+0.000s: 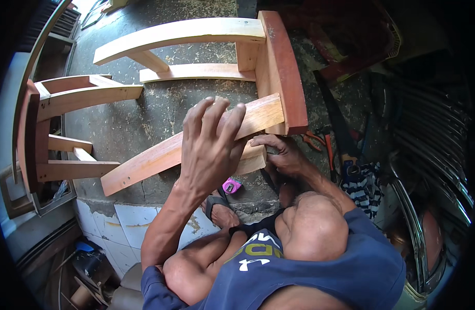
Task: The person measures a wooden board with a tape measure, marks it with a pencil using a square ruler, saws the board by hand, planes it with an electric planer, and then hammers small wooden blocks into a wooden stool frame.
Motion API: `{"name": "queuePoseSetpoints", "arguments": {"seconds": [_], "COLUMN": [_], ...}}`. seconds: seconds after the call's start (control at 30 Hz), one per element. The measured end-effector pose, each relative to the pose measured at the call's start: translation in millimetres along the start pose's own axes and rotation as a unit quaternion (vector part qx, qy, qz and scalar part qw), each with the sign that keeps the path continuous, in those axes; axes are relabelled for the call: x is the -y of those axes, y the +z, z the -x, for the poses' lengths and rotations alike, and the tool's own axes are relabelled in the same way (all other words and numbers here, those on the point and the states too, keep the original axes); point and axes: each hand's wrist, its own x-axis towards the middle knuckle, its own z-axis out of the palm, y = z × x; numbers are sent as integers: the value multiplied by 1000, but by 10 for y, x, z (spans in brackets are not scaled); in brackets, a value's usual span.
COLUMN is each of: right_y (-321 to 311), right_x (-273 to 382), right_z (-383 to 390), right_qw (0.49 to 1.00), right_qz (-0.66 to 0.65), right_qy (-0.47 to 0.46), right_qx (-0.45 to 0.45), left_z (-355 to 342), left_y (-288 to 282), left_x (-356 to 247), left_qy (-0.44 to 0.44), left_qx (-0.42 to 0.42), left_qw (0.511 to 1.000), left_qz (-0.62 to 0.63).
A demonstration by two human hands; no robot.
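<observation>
Large frame [281, 67] showing a joined far side, near side less certain

The work is looking well along, judging by how the wood is lying. On the far side, two curved legs [180, 37] are meeting the reddish slab, and a short crosspiece [149, 61] is appearing to join them. The smaller frame [29, 134] at the far left is showing its own legs and rungs in place. What is seeming left is the near side: no crosspiece is showing between the near leg [144, 163] and the pale wood piece [254, 159] beside it, though the left hand [209, 137] is hiding much there. Whether the near leg is fastened is impossible to tell.

The near leg is running aslant from the slab's near end, passing behind the left hand, its free end pointing toward the smaller frame. That hand's grip is showing bent, spread fingers; whether it is clasping wood is hidden. The right hand [286, 155] is lying just below the slab's near end, a finger touching the top of the pale piece; how firmly its grip is closing cannot be told. A pink tape measure [230, 186] is lying near the pale piece.
</observation>
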Motion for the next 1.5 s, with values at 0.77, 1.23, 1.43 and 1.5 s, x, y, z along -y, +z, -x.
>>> {"name": "queuePoseSetpoints", "arguments": {"seconds": [0.77,1.23,1.43,1.5], "right_y": [-488,-257,147,108], "right_x": [223,-71,-831,-790], "right_z": [514,552,546,548], "right_qw": [974,959,936,941], "right_qz": [145,216,193,173], "right_qy": [136,174,173,206], "right_qx": [-112,64,240,207], "left_z": [530,465,726,819], "left_y": [1059,1139,1099,951], "left_x": [-233,-184,-166,-228], "left_qy": [-339,-300,-312,-264], "left_qx": [-17,-11,-3,-32], "left_qw": [814,697,727,789], "left_qz": [471,651,612,553]}}
